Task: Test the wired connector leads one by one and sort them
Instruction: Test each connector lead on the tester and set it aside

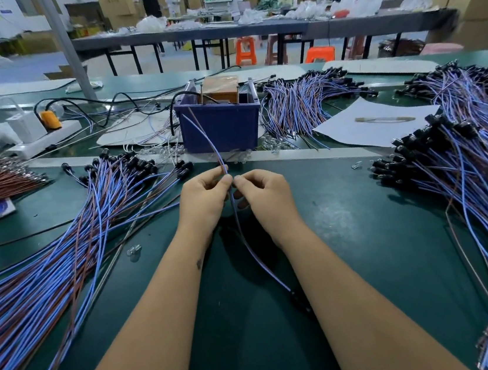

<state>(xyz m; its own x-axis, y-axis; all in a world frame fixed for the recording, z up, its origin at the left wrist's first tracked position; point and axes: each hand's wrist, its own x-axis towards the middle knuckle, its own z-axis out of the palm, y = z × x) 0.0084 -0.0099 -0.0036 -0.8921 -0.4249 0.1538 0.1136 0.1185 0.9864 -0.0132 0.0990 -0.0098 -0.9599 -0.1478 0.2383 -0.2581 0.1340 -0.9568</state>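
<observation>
One blue-and-brown connector lead [252,253] runs between my hands. Its free wire ends curve up to the top of the blue box [219,126]; its black connector [299,300] hangs low beside my right forearm. My left hand [204,200] and my right hand [263,193] meet fingertip to fingertip over the green mat [350,233], both pinching the lead's wires at the same spot. A big pile of leads [53,248] fans out on the left. Another pile [479,183] lies on the right.
The blue box holds a brown-taped unit [220,91] with a black cable. Further lead bundles [303,103] lie behind it, next to white paper [373,125] with a pen. A power strip [43,138] sits far left. Small clear bulbs [134,250] dot the mat.
</observation>
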